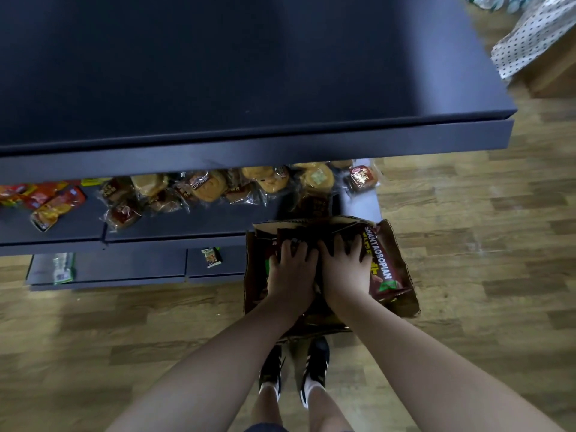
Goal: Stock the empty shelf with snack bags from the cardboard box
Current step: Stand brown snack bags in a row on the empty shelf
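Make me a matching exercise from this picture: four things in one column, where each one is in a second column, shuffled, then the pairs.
Things:
1. cardboard box
2. wrapped buns
3. red packets
4. top shelf

Places:
A. left end of the middle shelf
B. on the floor, both hands reaching into it
C. above everything, bare dark surface
D. middle shelf, just under the top shelf's edge

Pairs: 1-B, 2-D, 3-A, 4-C
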`<state>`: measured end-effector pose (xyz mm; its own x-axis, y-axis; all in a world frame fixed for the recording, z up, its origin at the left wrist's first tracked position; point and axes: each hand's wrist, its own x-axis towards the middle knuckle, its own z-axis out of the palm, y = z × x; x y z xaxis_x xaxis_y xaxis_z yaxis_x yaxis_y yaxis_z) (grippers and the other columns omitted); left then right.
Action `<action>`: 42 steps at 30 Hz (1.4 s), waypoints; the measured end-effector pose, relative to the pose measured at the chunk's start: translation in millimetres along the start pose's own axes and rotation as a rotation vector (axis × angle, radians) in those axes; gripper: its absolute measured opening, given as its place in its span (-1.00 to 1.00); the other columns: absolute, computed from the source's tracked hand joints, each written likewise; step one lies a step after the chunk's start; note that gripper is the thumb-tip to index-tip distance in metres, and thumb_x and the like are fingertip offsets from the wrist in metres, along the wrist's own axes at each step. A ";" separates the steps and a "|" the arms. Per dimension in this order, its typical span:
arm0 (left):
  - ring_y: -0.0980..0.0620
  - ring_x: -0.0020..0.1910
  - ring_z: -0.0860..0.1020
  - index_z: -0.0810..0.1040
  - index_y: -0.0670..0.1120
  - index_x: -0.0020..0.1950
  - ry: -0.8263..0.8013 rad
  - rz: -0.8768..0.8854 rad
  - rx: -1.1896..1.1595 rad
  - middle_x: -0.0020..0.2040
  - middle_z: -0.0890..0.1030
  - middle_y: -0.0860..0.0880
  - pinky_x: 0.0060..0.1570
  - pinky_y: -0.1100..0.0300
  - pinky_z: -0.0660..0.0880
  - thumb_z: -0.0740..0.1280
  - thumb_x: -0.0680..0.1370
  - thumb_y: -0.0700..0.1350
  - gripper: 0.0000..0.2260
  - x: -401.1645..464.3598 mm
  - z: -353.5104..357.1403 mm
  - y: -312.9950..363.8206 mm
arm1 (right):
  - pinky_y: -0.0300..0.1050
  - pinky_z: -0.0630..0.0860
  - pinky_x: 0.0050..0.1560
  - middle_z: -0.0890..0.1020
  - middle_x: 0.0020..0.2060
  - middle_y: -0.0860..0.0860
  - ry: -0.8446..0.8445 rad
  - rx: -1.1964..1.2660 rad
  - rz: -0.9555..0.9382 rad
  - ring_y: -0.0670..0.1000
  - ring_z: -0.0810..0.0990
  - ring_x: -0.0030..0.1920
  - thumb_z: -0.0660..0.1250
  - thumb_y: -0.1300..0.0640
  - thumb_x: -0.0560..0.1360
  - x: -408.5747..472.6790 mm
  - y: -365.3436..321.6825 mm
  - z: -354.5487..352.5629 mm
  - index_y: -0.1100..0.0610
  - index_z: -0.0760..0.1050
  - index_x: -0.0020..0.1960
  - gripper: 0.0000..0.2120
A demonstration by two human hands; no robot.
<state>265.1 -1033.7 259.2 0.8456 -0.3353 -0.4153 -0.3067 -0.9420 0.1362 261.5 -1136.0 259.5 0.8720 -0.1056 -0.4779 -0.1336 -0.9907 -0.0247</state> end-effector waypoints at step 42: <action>-0.20 0.20 0.39 0.48 -0.06 0.20 1.179 0.077 -0.107 0.18 0.51 -0.14 0.12 -0.04 0.45 0.33 0.38 -0.29 -0.60 -131.7 -133.0 -51.6 | -0.16 0.38 0.18 0.52 0.23 -0.11 0.922 0.512 -0.577 0.03 0.41 0.27 0.26 0.03 0.49 -107.5 -4.9 -144.8 -0.01 0.45 0.32 -0.61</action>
<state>227.7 -942.6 426.5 0.7240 -0.1425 0.6749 -0.3838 -0.8962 0.2225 236.6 -1132.1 438.2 0.8457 0.1142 0.5214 0.3984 -0.7851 -0.4742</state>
